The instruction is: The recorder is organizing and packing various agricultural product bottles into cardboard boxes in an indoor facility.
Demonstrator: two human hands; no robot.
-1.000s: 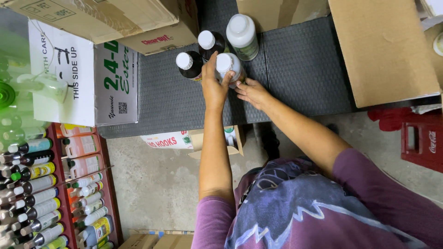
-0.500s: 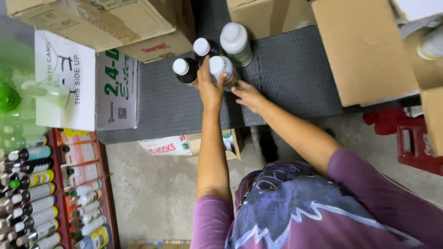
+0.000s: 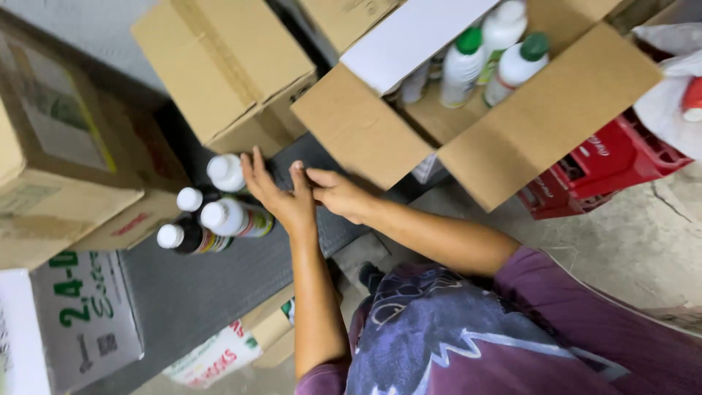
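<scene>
Two bare hands meet at the centre of the frame over a dark, ribbed bench. The left hand lies flat with fingers spread, palm down, its fingertips just beside a cluster of bottles. The right hand rests against it with fingers loosely curled, touching the left hand's edge. Neither hand is closed on anything.

The bottles stand in a tight group at centre left of the frame, immediately left of the left hand. All four have round white screw caps. The nearest, a white-bodied bottle with a coloured label band, sits just beside the heel of the left hand. Above it stands a second white bottle, close to the outstretched fingers. Two dark-bodied bottles stand farther left, touching one another.

Plain brown cardboard boxes ring the bench. One closed box sits at upper centre-left. At upper right an open cardboard box has its flaps folded outward, one flap white-faced, and holds several white plastic bottles with green caps standing upright. A red plastic crate lies beneath that box at right, on a rough concrete floor. At lower left sits a white printed carton. The person wears a purple patterned shirt.
</scene>
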